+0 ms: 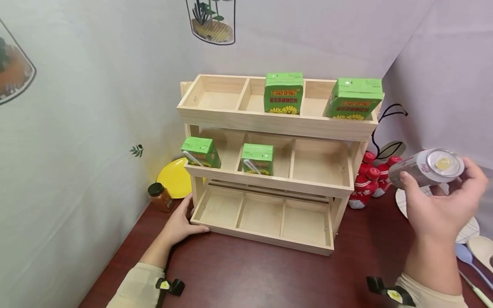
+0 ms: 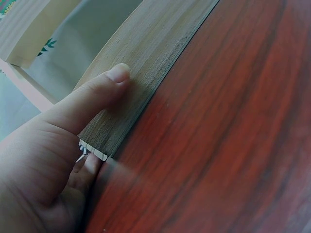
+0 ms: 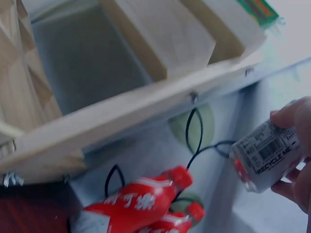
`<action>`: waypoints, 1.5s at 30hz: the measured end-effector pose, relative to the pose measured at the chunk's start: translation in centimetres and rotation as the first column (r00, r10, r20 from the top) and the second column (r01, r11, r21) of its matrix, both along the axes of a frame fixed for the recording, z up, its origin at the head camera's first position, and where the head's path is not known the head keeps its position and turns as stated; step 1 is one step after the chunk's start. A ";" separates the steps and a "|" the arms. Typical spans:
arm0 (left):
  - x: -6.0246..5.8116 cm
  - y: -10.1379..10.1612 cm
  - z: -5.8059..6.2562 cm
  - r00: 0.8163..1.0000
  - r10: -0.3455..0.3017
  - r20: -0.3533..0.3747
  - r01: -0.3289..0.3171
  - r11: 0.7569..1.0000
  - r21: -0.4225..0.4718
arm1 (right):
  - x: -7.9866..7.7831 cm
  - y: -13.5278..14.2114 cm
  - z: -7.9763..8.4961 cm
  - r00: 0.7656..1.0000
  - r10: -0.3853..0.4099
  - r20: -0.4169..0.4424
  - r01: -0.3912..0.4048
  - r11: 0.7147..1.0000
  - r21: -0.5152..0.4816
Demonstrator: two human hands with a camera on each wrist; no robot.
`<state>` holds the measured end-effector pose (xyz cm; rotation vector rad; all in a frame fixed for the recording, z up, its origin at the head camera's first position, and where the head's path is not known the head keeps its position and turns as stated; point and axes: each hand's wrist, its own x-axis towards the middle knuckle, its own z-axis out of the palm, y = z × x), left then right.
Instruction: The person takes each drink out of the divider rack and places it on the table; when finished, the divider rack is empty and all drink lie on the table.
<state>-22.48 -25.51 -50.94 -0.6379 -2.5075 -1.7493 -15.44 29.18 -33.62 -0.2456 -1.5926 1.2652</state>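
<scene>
A three-tier wooden shelf (image 1: 265,236) stands on the table, each tier split into three compartments. My left hand (image 1: 177,226) grips the bottom tier's front left corner; in the left wrist view the thumb (image 2: 99,92) lies along the front board and the other fingers go round the end. To the right of the shelf, my right hand (image 1: 448,205) holds a silver drink can (image 1: 427,167) in the air, tilted, its top toward the head camera. Printing and a barcode show on the can (image 3: 267,154) in the right wrist view.
Green drink cartons stand in the top tier's middle (image 1: 283,94) and right (image 1: 356,98), and the middle tier's left (image 1: 201,152) and middle (image 1: 258,159). Red bottles (image 1: 363,186) stand right of the shelf, near a white plate (image 1: 467,231) and spoons (image 1: 464,253). A yellow plate (image 1: 175,177) and jar (image 1: 161,197) are left.
</scene>
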 end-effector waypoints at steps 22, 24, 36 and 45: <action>0.7 0.6 1.9 1.000 0.004 0.007 -0.003 1.000 -0.020 | -2.3 4.2 -4.9 0.778 -0.097 0.620 0.017 0.991 0.133; 0.8 0.6 1.9 1.000 0.003 0.006 -0.003 1.000 -0.022 | -2.4 4.4 -5.3 0.764 -0.090 0.639 0.010 0.992 0.127; 0.9 0.6 1.9 1.000 -0.017 0.000 0.017 1.000 0.000 | -3.1 5.0 -7.2 0.712 -0.019 0.702 -0.054 0.995 0.082; 0.8 0.6 2.0 1.000 -0.025 -0.011 0.025 1.000 -0.005 | -3.3 5.3 -7.9 0.655 0.011 0.756 -0.117 0.989 0.087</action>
